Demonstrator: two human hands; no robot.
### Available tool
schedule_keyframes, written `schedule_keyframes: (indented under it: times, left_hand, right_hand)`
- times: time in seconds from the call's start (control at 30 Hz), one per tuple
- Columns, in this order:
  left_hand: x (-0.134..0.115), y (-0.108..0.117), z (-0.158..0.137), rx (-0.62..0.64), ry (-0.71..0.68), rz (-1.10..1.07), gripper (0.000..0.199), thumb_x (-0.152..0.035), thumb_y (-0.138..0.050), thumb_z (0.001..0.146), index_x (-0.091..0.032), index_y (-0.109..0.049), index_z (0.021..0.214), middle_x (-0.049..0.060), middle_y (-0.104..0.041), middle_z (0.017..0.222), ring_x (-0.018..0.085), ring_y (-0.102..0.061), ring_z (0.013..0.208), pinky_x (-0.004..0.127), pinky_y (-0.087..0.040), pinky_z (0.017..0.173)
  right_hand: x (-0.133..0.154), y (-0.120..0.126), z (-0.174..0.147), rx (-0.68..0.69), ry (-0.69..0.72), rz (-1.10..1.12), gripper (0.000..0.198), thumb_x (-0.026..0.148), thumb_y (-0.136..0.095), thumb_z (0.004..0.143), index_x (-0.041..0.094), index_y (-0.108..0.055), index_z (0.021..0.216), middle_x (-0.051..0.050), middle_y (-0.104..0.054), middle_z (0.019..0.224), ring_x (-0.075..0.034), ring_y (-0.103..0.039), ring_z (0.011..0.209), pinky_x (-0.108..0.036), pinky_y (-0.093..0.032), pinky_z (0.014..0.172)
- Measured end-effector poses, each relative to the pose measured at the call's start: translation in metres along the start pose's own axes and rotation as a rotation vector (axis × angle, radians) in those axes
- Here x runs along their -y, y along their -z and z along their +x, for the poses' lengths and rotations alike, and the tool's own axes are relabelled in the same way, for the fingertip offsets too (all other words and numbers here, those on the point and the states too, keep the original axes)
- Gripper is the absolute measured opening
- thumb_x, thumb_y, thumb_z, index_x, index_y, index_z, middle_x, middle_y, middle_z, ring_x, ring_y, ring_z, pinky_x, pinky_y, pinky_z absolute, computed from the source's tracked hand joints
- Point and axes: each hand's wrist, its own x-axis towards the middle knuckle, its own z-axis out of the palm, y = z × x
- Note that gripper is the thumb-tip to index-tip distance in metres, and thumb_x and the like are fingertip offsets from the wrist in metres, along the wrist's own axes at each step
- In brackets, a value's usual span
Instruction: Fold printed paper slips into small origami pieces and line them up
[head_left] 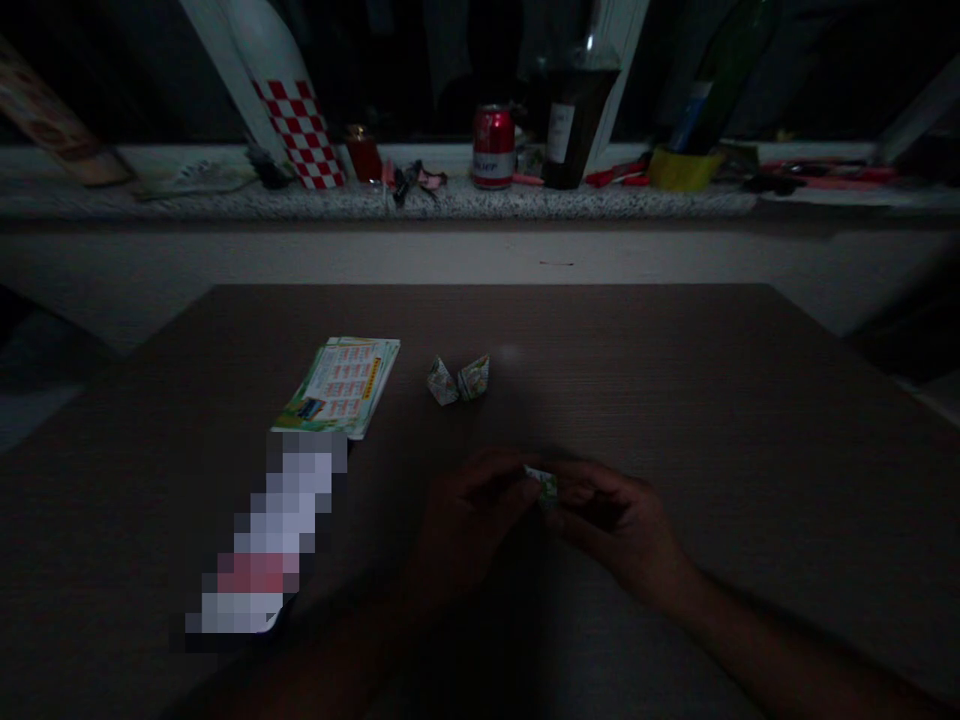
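Between my two hands is a small folded paper piece [548, 487], white and green, its lower part in shadow. My left hand [472, 510] pinches it from the left, thumb on the near side. From the right, the fingers and thumb of my right hand [619, 515] close on its other edge. Beyond my hands, two folded paper pieces [474, 378] with a printed pattern rest on the table close together. Left of them lies a stack of printed calendar cards [341, 388] with green borders.
A lit, pixelated phone-like device [274, 530] lies on the wooden table [675, 380] at left. Along the granite windowsill [420, 205] behind stand a red can [493, 147], a red-and-white checkered bottle [300, 130], a dark container [574, 125] and a yellow tape roll [682, 168].
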Motion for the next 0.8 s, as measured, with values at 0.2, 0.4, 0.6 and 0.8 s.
schedule_keyframes:
  times: [0.2, 0.4, 0.6, 0.8]
  left_hand:
    - [0.0006, 0.0014, -0.0004, 0.023, -0.051, 0.055, 0.015, -0.022, -0.066, 0.083, -0.020, -0.073, 0.096, 0.004, -0.070, 0.097, 0.017, -0.065, 0.091, 0.024, -0.051, 0.079]
    - [0.0035, 0.0021, -0.0004, 0.054, -0.078, 0.118, 0.018, -0.023, -0.065, 0.084, -0.021, -0.073, 0.100, 0.004, -0.068, 0.100, 0.017, -0.064, 0.095, 0.025, -0.050, 0.082]
    - [-0.0002, 0.0003, -0.0025, 0.056, -0.108, 0.222, 0.020, -0.023, -0.063, 0.085, -0.022, -0.073, 0.102, 0.005, -0.068, 0.101, 0.018, -0.064, 0.093, 0.026, -0.050, 0.080]
    - [0.0018, -0.0012, -0.0046, 0.087, -0.229, 0.370, 0.020, -0.024, -0.064, 0.085, -0.024, -0.072, 0.104, 0.004, -0.068, 0.099, 0.016, -0.064, 0.090, 0.025, -0.050, 0.081]
  right_hand:
    - [0.0004, 0.0036, -0.0004, 0.041, 0.105, -0.236, 0.036, 0.024, -0.066, 0.083, 0.028, -0.065, 0.119, -0.003, -0.067, 0.089, -0.018, -0.063, 0.086, -0.032, -0.053, 0.075]
    - [0.0047, 0.0039, 0.0006, 0.106, 0.189, -0.355, 0.037, 0.026, -0.056, 0.090, 0.027, -0.060, 0.127, -0.006, -0.067, 0.097, -0.020, -0.062, 0.091, -0.034, -0.052, 0.078]
    - [0.0045, 0.0049, -0.0016, 0.083, 0.213, -0.353, 0.036, 0.024, -0.045, 0.095, 0.027, -0.059, 0.129, -0.008, -0.067, 0.117, -0.022, -0.062, 0.106, -0.038, -0.048, 0.093]
    - [0.0035, 0.0038, -0.0032, 0.045, 0.189, -0.410, 0.034, 0.015, -0.051, 0.088, 0.025, -0.066, 0.117, -0.004, -0.071, 0.092, -0.018, -0.066, 0.083, -0.033, -0.053, 0.081]
